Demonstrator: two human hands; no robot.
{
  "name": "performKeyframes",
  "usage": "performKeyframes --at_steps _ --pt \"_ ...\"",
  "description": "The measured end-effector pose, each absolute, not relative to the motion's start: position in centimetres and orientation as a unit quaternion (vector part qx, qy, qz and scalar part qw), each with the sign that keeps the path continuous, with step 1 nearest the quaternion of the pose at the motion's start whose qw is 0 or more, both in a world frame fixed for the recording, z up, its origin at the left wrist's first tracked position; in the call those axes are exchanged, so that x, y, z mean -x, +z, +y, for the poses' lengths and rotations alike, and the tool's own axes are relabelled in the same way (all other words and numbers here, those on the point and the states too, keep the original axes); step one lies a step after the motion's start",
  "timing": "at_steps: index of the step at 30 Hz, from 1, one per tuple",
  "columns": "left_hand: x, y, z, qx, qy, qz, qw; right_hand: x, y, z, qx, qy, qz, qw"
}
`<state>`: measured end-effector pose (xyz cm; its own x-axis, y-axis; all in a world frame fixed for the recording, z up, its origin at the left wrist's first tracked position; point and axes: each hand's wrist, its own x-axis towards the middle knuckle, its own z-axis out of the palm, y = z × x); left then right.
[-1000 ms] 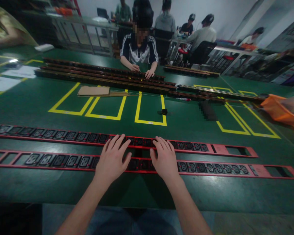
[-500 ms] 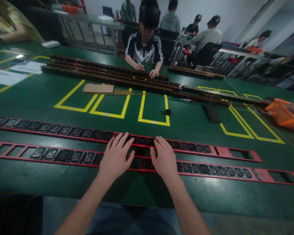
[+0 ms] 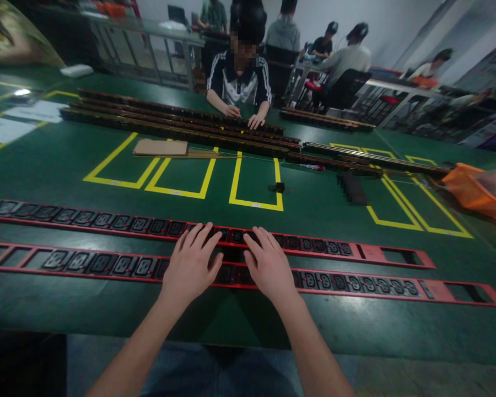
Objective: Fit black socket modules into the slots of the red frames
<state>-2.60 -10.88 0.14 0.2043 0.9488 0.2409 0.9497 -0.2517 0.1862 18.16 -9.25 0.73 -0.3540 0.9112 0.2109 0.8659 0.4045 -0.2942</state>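
Note:
Two long red socket strips lie side by side across the green table, the far strip (image 3: pixel 370 252) and the near strip (image 3: pixel 436 288), both fitted with black power sockets. My left hand (image 3: pixel 192 264) reaches over the near strip, its spread fingertips on the far one. My right hand (image 3: pixel 270 264) lies to its right in the same way, fingers apart. Neither hand grips anything. Parts of both strips are hidden under my hands. Several openings in the near strip's left end have no socket in them.
Long dark rails (image 3: pixel 169 122) lie across the table, with a person (image 3: pixel 240 77) seated behind them. A cardboard piece (image 3: pixel 161 148), a small black part (image 3: pixel 278 187) and an orange bin (image 3: pixel 479 190) are beyond the strips. Yellow tape marks rectangles.
The view has shifted slightly. My right hand has edged left along the far strip, its fingers wider apart; my left hand stays nearly in place on the strips.

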Motion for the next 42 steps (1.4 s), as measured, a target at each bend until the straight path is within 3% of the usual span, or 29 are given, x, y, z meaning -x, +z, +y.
performKeyframes --at_steps 19,29,42 --pt "2.6 0.1 -10.9 0.775 -0.160 -0.611 -0.003 -18.1 0.6 -9.2 0.545 0.061 -0.819 0.167" --pt "2.5 0.2 -10.9 0.774 -0.159 -0.613 -0.001 -16.4 2.2 -7.4 0.550 0.051 -0.825 0.119" --pt "2.5 0.3 -10.8 0.771 -0.164 -0.615 -0.009 -16.2 0.5 -7.4 0.544 0.077 -0.812 0.199"
